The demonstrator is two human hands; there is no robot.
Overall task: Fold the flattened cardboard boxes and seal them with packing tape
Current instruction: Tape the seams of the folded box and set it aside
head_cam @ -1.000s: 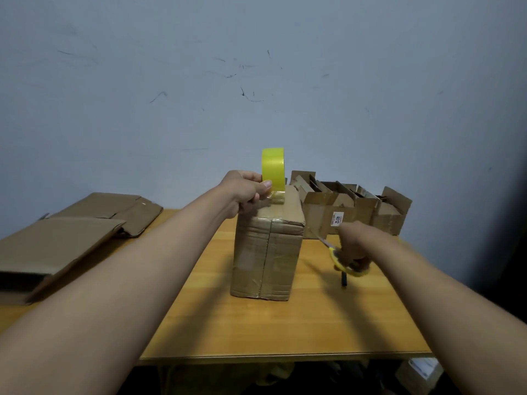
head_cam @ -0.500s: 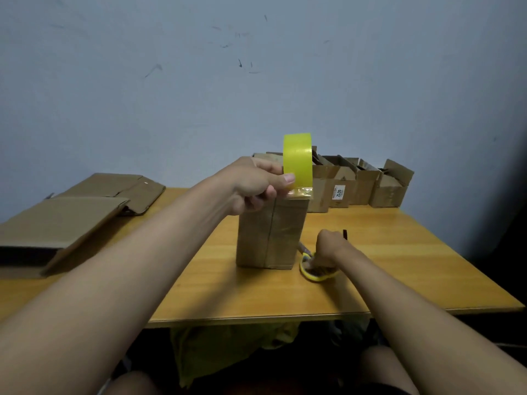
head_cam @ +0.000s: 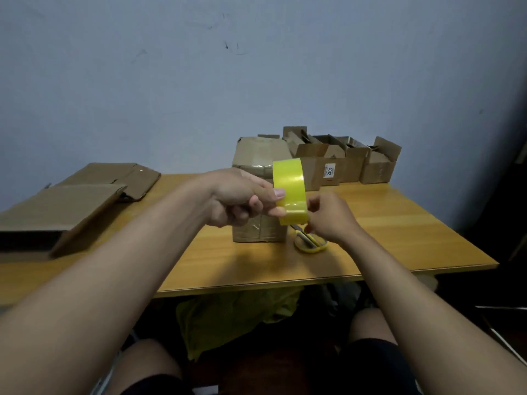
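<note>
Fingers [head_cam: 281, 193] of the left hand [head_cam: 236, 199] are curled around the yellow tape roll [head_cam: 290, 191], held above the table [head_cam: 399, 223] before the taped box [head_cam: 258, 166]; the right hand [head_cam: 328, 215] pinches its lower edge. Should the free end be missed, restarting may be delayed.

The glossy roll of packing tape [head_cam: 289, 192] is bright yellow, like the yellow-handled scissors [head_cam: 310, 244]. The folded cardboard box [head_cam: 258, 161] is plain brown, the wooden counter [head_cam: 399, 235] honey-orange, the wall [head_cam: 256, 81] pale blue-grey.
</note>
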